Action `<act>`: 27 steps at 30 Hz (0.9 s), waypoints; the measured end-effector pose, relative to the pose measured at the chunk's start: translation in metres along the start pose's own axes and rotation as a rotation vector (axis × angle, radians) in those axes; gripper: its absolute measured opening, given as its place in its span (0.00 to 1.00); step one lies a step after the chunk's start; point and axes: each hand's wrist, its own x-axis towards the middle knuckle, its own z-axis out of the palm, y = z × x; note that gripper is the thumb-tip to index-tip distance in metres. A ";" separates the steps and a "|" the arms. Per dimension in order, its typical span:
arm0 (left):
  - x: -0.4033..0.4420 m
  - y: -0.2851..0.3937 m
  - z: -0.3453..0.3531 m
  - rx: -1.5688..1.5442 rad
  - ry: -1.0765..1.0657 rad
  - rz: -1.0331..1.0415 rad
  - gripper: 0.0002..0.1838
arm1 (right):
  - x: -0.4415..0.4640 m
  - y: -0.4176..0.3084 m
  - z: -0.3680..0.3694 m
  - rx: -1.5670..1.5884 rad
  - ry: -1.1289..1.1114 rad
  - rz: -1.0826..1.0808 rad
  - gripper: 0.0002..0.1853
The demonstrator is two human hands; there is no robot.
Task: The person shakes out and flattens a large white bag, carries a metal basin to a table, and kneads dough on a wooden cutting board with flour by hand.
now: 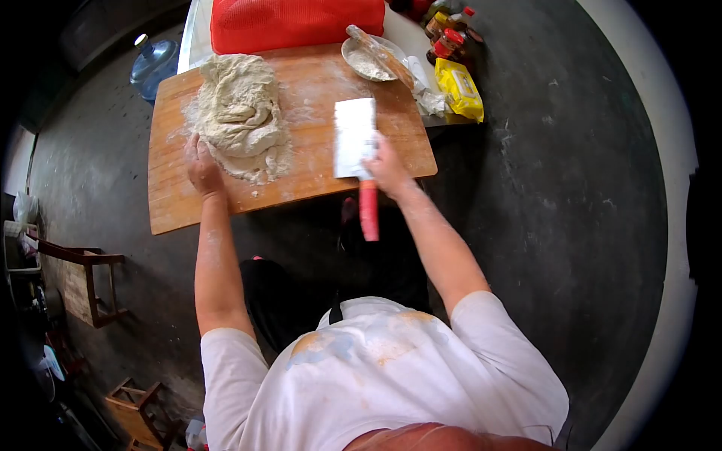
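Observation:
A large, rough mass of floury dough lies on the left half of a wooden board, with loose flour around it. My left hand rests at the dough's lower left edge, fingers stretched out and holding nothing. On the right, my right hand grips a cleaver by the edge of its broad blade, near the red handle, which points toward me. The cleaver is slightly blurred and stands over the right part of the board, apart from the dough. Some right fingertips are hidden behind the blade.
A white bowl of flour with a rolling pin across it stands at the back right. Beyond are a yellow wipes pack, several jars and a red basket or cover. A water jug stands left; wooden stools are on the floor.

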 end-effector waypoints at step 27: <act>0.007 0.044 -0.017 -0.111 0.047 -0.146 0.15 | 0.019 -0.016 0.032 0.014 -0.034 0.107 0.31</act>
